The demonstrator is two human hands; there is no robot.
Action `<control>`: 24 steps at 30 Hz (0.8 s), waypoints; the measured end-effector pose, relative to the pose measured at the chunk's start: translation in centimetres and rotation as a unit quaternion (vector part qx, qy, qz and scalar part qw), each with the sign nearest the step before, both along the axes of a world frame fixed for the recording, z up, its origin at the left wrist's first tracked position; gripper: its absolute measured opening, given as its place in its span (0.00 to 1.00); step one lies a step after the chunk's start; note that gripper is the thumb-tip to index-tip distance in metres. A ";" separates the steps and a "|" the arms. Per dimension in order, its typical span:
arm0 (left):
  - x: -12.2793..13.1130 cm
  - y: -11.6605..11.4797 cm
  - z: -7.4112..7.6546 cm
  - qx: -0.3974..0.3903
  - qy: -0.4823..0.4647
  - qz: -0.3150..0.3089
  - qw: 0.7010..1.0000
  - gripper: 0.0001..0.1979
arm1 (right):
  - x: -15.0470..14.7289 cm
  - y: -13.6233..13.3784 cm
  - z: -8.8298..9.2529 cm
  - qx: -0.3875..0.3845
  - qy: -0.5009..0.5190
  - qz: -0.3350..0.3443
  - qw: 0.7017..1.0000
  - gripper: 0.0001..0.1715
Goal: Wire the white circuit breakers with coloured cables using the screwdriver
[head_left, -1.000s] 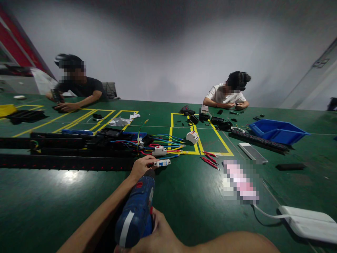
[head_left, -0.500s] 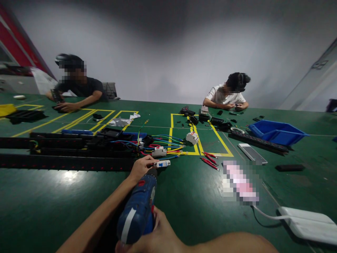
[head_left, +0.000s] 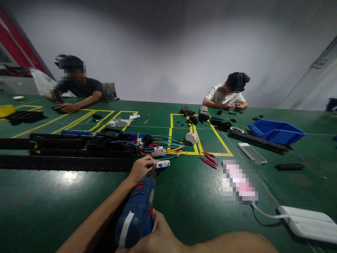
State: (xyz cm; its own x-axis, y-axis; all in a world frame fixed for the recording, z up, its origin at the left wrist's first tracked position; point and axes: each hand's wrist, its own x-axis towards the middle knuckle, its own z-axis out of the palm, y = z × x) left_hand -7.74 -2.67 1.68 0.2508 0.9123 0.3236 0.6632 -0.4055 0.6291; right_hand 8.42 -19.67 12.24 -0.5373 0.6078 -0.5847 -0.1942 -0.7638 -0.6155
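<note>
My left hand [head_left: 142,168] pinches a small white circuit breaker [head_left: 162,164] with a blue switch, just above the table. My right hand [head_left: 158,232] is wrapped round the handle of a blue cordless drill [head_left: 137,207]. The drill's black chuck points forward at the breaker, close beside my left fingers; its tip is hidden behind them. Right behind the held breaker lies another white breaker [head_left: 159,151], next to a bundle of coloured wires [head_left: 173,142] with metal lugs. A wider white breaker [head_left: 192,137] sits farther right, and red wires [head_left: 209,163] lie nearer.
Long black power strips [head_left: 65,162] stretch across the left. To the right are a blue bin [head_left: 276,132], a white phone-like device [head_left: 251,153], a black bar [head_left: 289,167] and a white power bank [head_left: 308,223] with a cable. Two people sit across the green table.
The rear of the drill has shifted slightly down and to the left. Both hands keep their holds, and the breaker stays almost in place.
</note>
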 end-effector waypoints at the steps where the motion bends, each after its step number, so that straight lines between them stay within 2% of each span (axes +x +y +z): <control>1: 0.0 0.0 0.0 -0.001 0.002 -0.001 1.000 0.15 | 0.0 0.0 0.0 0.001 0.003 0.000 1.000 0.51; 7: -0.4 0.3 -0.5 0.006 0.029 -0.006 1.000 0.13 | 0.3 0.2 0.5 0.028 0.042 -0.010 0.999 0.56; 12: -0.4 0.4 -0.8 0.015 0.029 -0.007 0.999 0.14 | 0.3 0.0 0.1 0.038 0.041 -0.015 0.998 0.61; 17: -0.2 0.4 -1.0 0.025 0.002 -0.001 1.000 0.14 | -0.1 -0.1 -0.3 0.009 0.049 0.018 0.999 0.56; 24: -0.3 0.4 -0.9 0.025 0.006 0.001 1.000 0.15 | -0.3 -0.1 0.1 -0.002 0.059 0.005 0.998 0.57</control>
